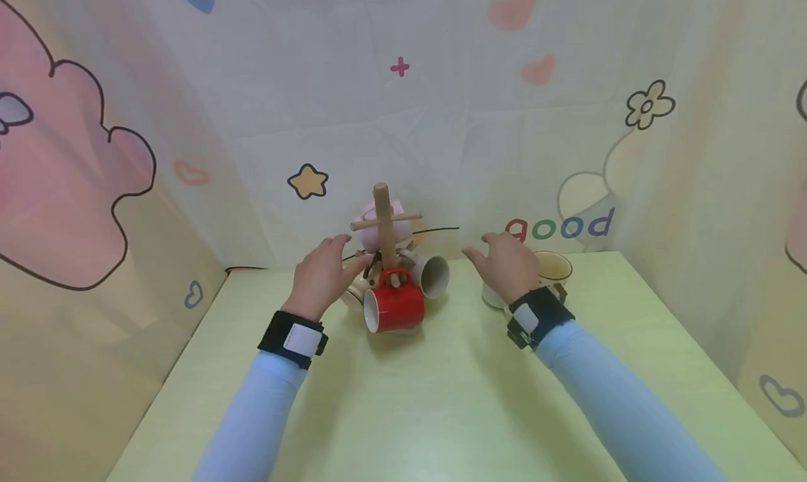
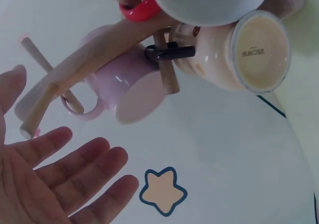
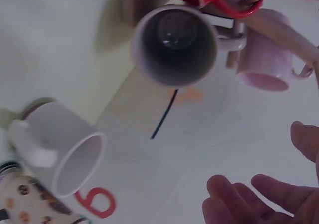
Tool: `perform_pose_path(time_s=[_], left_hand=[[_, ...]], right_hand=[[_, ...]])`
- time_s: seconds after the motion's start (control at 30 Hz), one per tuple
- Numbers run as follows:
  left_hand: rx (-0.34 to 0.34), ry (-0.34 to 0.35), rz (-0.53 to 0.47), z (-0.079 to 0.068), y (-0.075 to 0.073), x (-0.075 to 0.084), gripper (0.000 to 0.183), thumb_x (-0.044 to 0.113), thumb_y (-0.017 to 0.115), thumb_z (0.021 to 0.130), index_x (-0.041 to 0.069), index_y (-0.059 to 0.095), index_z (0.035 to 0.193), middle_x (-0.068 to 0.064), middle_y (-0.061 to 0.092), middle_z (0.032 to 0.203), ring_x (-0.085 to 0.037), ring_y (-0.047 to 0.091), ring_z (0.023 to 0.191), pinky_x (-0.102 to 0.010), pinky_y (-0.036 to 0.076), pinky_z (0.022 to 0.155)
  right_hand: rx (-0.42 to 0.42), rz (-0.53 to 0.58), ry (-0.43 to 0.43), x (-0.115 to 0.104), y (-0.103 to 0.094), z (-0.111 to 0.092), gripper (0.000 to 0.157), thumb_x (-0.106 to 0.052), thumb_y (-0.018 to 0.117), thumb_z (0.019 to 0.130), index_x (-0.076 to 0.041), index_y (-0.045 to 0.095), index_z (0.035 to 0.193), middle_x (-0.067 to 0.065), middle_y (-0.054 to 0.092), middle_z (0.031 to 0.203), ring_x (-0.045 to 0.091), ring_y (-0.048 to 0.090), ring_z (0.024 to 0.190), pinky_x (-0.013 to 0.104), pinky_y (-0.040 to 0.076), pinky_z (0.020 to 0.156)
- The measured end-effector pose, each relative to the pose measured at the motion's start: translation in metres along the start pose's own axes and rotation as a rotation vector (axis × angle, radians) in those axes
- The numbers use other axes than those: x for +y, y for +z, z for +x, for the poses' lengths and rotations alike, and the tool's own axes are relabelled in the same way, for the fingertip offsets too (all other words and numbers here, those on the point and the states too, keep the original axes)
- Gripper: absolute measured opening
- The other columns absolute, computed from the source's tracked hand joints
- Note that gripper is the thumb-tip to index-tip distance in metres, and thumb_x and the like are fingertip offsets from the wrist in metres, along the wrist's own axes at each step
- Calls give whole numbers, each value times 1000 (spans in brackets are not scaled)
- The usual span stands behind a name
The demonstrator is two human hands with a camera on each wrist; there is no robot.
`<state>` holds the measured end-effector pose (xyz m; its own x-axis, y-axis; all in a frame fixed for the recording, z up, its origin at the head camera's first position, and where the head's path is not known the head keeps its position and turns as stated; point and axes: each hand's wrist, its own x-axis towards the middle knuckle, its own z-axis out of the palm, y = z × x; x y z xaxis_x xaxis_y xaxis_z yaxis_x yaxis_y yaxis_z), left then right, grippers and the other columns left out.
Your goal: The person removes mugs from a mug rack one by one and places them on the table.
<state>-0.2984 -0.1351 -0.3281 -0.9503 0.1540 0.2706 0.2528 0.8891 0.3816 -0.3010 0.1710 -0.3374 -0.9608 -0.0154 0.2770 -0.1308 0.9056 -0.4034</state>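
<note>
A wooden mug tree point(image 1: 383, 219) stands near the back of the table. On its pegs hang a pink mug point(image 2: 119, 82) high up, a red mug point(image 1: 403, 309) at the front, a white mug point(image 3: 174, 47) to the right and a cream mug point(image 2: 214, 55) with a dark handle to the left. My left hand point(image 1: 320, 277) is just left of the tree, fingers spread near its upper pegs, holding nothing. Right of the tree my right hand point(image 1: 509, 266) hovers with relaxed fingers, gripping nothing. It partly hides a second white mug point(image 3: 60, 129) in the head view.
A cream mug with a brown pattern point(image 3: 37, 199) stands beside the second white mug at the back right. The pale table point(image 1: 403, 405) meets a printed cloth backdrop point(image 1: 403, 132) right behind the mugs. More cloth closes off both sides.
</note>
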Motion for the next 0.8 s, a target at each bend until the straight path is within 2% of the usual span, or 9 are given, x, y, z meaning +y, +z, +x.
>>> perform_pose_path(time_s=[0.1,0.27,0.4,0.57,0.67,0.8], left_hand=[[35,8,-7,11,-6,2,66,49,62,95,3,49,141,-21,59,124,-36,61,106,-54,53,86],[45,1,-9,25,-13,7,58,45,58,99,2,52,137,-18,60,119,-33,60,99,-51,53,86],[47,6,6,31,-14,9,45,39,55,102,1,58,126,-17,61,109,-31,60,90,-46,55,78],[28,-3,-4,34,-11,11,32,34,51,105,3,58,105,-12,58,86,-27,57,76,-36,50,61],[24,-12,-18,34,-9,11,31,34,50,105,4,56,103,-11,57,81,-26,56,73,-34,47,59],[13,-19,-23,33,-8,12,31,35,49,105,5,55,104,-11,57,81,-26,57,73,-33,47,59]], right_hand=[[-5,3,-46,-22,0,11,57,-44,57,98,0,59,134,23,60,131,40,59,117,53,54,83],[-19,18,-91,-55,-3,30,55,-42,58,99,-2,57,136,20,60,132,36,58,119,49,53,89],[-22,34,-140,-73,-1,41,53,-39,57,100,-3,56,137,17,62,131,33,60,117,47,51,93],[-14,32,-207,-83,3,50,40,-33,56,102,-6,62,131,14,69,115,30,65,99,43,54,84],[8,38,-205,-85,4,52,34,-30,56,103,-7,66,125,11,70,103,27,63,89,41,54,77],[10,33,-180,-86,4,52,31,-32,57,102,-10,69,121,8,70,97,25,62,86,39,53,73]])
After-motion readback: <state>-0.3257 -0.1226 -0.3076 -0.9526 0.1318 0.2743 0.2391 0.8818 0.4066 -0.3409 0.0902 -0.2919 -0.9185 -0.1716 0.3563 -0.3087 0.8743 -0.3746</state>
